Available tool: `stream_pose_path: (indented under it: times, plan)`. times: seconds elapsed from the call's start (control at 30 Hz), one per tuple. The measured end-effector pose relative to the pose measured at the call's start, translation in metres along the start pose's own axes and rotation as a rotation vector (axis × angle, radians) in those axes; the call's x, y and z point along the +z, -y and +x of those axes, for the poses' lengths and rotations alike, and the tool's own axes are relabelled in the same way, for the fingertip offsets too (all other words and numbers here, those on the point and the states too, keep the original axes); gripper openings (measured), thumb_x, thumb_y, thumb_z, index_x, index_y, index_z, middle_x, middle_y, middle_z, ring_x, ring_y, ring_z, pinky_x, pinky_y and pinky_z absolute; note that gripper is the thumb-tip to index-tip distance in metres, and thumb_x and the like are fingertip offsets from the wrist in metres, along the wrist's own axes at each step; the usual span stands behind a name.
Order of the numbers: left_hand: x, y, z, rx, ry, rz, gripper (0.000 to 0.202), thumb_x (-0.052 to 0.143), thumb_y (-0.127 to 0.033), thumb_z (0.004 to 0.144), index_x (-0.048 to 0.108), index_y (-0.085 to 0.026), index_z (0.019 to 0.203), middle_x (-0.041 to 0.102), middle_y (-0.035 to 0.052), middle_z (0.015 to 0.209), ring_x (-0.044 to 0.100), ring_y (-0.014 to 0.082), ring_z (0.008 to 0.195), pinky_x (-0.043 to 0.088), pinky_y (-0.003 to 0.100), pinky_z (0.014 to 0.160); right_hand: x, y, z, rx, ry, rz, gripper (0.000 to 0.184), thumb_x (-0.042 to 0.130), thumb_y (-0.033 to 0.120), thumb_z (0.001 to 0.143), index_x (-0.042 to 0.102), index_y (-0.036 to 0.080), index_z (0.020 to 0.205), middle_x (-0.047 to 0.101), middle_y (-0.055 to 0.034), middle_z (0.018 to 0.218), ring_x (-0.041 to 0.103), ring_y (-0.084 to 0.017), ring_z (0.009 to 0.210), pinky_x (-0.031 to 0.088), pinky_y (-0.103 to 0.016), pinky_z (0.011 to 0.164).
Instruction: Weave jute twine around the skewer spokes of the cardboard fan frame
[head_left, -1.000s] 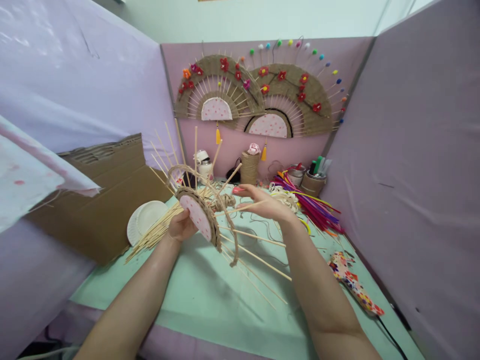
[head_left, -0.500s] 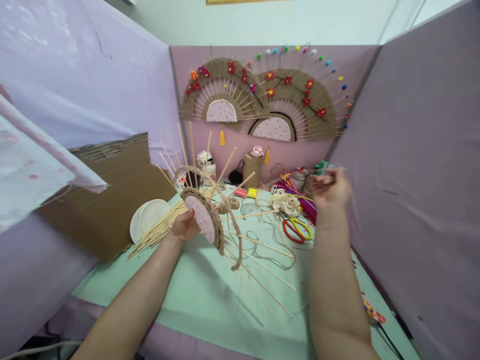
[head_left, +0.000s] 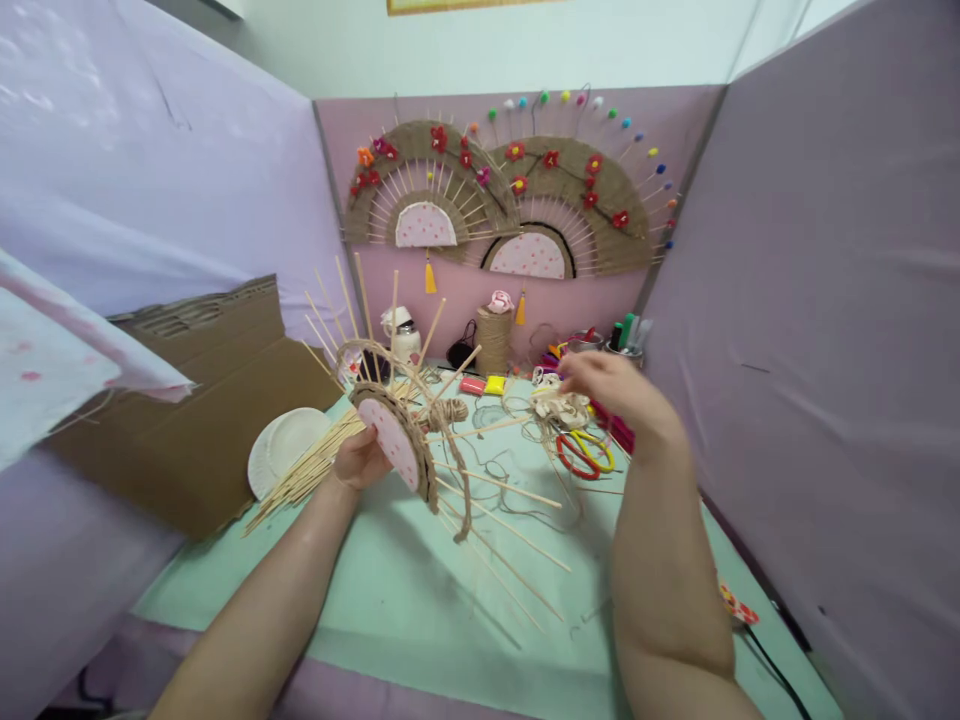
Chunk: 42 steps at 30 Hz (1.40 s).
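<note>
A: What can you count?

B: Two hands, one half-made fan [head_left: 401,445], two finished wall fans [head_left: 424,195] on the back panel, one pair of scissors [head_left: 585,452], one twine spool [head_left: 493,340] and one loose heap of skewers [head_left: 311,468]. The paper plates [head_left: 289,443] are stacked, and I see at least two rims.

A: What does the fan look like?

B: It is a half disc faced with pink dotted paper and rimmed with brown jute. Thin skewers spread out from it, up and down to the right. They cross too much to count. A jute cord [head_left: 463,500] is woven a little way through them and hangs in a loop off the lower side.

A: Who holds it?

B: The left hand [head_left: 358,458] is closed on the disc's lower left edge, and the disc stands tilted on edge above the green table [head_left: 405,600]. The skewers point away from the palm.

A: And the other hand?

B: The right hand [head_left: 611,388] is well to the right of the fan, over a cream bundle [head_left: 559,407] just behind the scissors. It is blurred, so I cannot tell whether its fingers pinch anything.
</note>
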<state>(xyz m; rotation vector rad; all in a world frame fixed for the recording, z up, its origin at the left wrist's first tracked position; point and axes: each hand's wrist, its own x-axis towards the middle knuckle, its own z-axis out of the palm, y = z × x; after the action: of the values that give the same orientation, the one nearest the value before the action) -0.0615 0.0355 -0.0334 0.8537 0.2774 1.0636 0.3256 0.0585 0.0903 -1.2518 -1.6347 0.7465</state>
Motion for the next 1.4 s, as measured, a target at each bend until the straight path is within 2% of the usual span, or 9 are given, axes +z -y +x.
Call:
stream_pose_path:
  times: [0.07,0.17,0.37,0.53,0.6,0.87,1.07,1.23,1.4]
  plan:
    - [0.002,0.000,0.000,-0.007,0.015,-0.011,0.035,0.059,-0.029,0.080,0.069,-0.013,0.110,0.071,0.0126,0.109,0.057,0.0315,0.117,0.029,0.046,0.111,0.025,0.004,0.002,0.005,0.243,-0.399,0.028,0.060,0.042,0.080,0.063,0.017,0.067,0.068,-0.0058,0.068,0.058,-0.015,0.062,0.042,-0.025,0.059]
    - [0.002,-0.001,-0.001,-0.001,0.032,-0.023,0.035,0.059,-0.029,0.081,0.069,-0.014,0.111,0.071,0.0116,0.110,0.058,0.0304,0.117,0.029,0.044,0.111,0.057,0.008,0.004,-0.008,0.239,-0.579,0.034,0.058,0.049,0.081,0.064,0.016,0.075,0.070,-0.0106,0.080,0.062,-0.021,0.075,0.044,-0.029,0.067]
    - [0.001,0.000,-0.001,-0.014,0.038,-0.018,0.038,0.060,-0.031,0.078,0.069,-0.013,0.110,0.071,0.0123,0.110,0.058,0.0312,0.116,0.032,0.044,0.109,0.108,0.006,0.000,-0.001,0.572,0.165,0.075,0.078,0.036,0.066,0.043,0.022,0.132,0.057,-0.0129,0.130,0.057,-0.023,0.113,0.050,-0.032,0.083]
    - [0.001,0.000,-0.001,0.018,0.025,-0.028,0.033,0.055,-0.029,0.078,0.071,-0.014,0.104,0.072,0.0122,0.105,0.052,0.0320,0.123,0.029,0.047,0.111,0.116,0.004,0.000,0.089,0.857,0.136,0.036,0.072,0.037,0.072,0.066,0.015,0.100,0.064,0.0001,0.065,0.060,-0.014,0.063,0.049,-0.027,0.064]
    - [0.002,-0.001,-0.001,0.014,0.030,-0.020,0.033,0.057,-0.030,0.077,0.071,-0.014,0.103,0.072,0.0122,0.105,0.053,0.0326,0.122,0.031,0.047,0.110,0.103,0.002,0.005,0.085,0.736,0.213,0.025,0.069,0.039,0.074,0.068,0.014,0.077,0.052,0.0049,0.050,0.049,-0.008,0.049,0.045,-0.024,0.056]
    - [0.008,0.003,0.001,-0.028,0.004,0.018,0.032,0.066,-0.031,0.072,0.072,-0.013,0.098,0.073,0.0143,0.102,0.051,0.0365,0.123,0.030,0.050,0.109,-0.008,-0.022,0.031,-0.008,-0.531,1.120,0.035,0.049,0.037,0.091,0.043,0.020,0.062,0.027,0.0123,0.040,0.026,-0.005,0.035,0.042,-0.018,0.049]
    - [0.003,0.004,0.000,-0.025,-0.033,0.043,0.040,0.067,-0.033,0.071,0.070,-0.012,0.105,0.069,0.0157,0.111,0.049,0.0375,0.125,0.035,0.051,0.105,-0.052,-0.052,0.021,-0.046,-0.877,0.731,0.030,0.044,0.037,0.091,0.047,0.023,0.064,0.027,0.0107,0.042,0.030,-0.010,0.037,0.043,-0.026,0.048]
    - [0.000,0.003,-0.002,-0.017,-0.041,0.061,0.042,0.066,-0.032,0.073,0.068,-0.012,0.110,0.068,0.0141,0.115,0.058,0.0336,0.115,0.045,0.045,0.097,-0.022,-0.041,0.017,-0.001,-0.461,-0.113,0.023,0.066,0.032,0.072,0.067,0.016,0.088,0.070,-0.0073,0.084,0.064,-0.022,0.082,0.049,-0.039,0.081]
    - [0.005,0.002,-0.002,-0.032,-0.027,0.074,0.044,0.068,-0.036,0.071,0.069,-0.012,0.108,0.069,0.0134,0.113,0.061,0.0323,0.111,0.046,0.042,0.096,0.045,-0.003,0.010,-0.233,0.201,-0.071,0.041,0.060,0.033,0.080,0.061,0.021,0.120,0.061,-0.0087,0.129,0.055,-0.022,0.119,0.039,-0.039,0.103]
